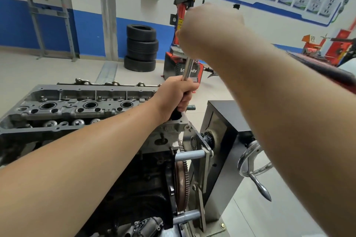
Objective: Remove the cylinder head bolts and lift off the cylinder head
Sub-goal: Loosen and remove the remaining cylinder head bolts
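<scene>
Both bare forearms fill the near view, reaching forward over the engine. Lower down, the left hand (178, 93) is wrapped around a long chrome extension bar (187, 69) that stands nearly upright, tilted slightly toward the right at the top. Its lower end drops into a dark bolt well (176, 116) at the right-hand end of the cylinder head (77, 107). Higher up, the right hand (209, 25) is blurred and seen from the back; it seems to be closed over the top of the bar, though what it grasps is hidden.

That grey aluminium head sits on the dark engine block (138, 184), stretching left from the grip, with three round plug wells (90, 105) along its middle. Just right of the grip the head ends, and below that edge are the toothed flywheel (181, 184) and the engine stand (221, 140) with its chrome hand crank (254, 167).

Open floor lies beyond the head, with a stack of tyres (141, 48) and a red tyre changer (183, 63) by the far wall.
</scene>
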{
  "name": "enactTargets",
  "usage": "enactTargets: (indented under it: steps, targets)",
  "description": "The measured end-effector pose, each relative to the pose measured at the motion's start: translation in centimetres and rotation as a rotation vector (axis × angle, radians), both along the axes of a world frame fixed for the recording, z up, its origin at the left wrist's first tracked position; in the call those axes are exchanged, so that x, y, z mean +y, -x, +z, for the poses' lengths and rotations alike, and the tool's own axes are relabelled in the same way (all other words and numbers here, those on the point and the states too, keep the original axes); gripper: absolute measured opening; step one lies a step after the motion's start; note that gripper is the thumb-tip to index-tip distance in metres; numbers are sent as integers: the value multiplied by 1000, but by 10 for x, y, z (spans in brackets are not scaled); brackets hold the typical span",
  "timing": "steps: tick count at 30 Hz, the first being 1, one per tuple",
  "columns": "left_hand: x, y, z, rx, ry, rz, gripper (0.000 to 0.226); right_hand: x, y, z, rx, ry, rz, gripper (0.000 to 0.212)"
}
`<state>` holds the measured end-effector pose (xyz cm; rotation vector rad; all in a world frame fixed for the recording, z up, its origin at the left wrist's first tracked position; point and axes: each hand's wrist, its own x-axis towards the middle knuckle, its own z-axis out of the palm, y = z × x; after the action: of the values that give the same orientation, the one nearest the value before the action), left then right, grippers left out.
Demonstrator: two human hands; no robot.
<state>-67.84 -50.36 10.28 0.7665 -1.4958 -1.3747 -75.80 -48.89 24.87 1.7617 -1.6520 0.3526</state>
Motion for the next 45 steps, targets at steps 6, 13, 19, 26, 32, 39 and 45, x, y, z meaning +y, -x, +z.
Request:
enactTargets:
  steps: [6,13,19,26,32,39,45]
  targets:
    - [1,-6,-3,9,34,24,26,-6,-2,-8,22,219,162,47]
    - [-4,-5,-1,61,51,-26,49,-13,37,-6,-164,54,492,36]
    - [-6,-3,-3,105,62,-60,64,-9,10,2,7,26,6,13]
    - [-5,-7,-2,166,25,-70,73,-5,2,-9,23,218,162,39]
    - [-8,-3,-2,94,37,-68,80,-4,37,-11,-178,125,476,35]
    - [-9,-4,-4,62,74,-46,82,8,14,-1,-112,-9,154,41]
    - [-15,-29,66,123,168,-274,30,25,5,12,38,-172,113,35]
